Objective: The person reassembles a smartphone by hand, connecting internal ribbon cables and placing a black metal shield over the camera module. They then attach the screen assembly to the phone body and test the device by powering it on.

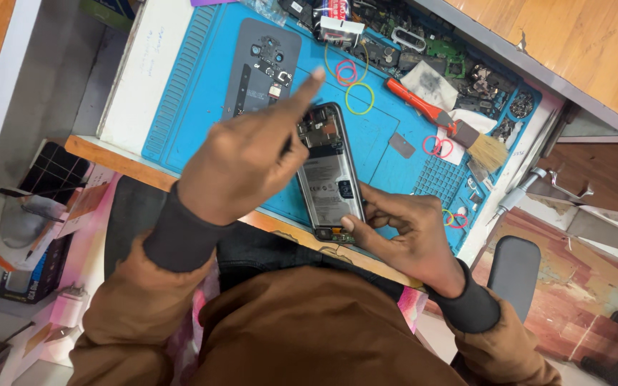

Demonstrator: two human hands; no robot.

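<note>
An opened phone with its back removed lies on a blue work mat, showing its battery and circuit boards. My right hand grips the phone's near end, with the thumb on the small bottom board. My left hand presses its thumb and curled fingers against the phone's upper left edge. Its index finger sticks out straight over the mat. A grey back cover with camera holes lies just beyond that fingertip.
A red-handled brush lies right of the phone. Yellow and pink rubber bands sit behind it. Loose phone parts fill the mat's far tray. A screwdriver lies at the right edge. Boxes stand on the floor at left.
</note>
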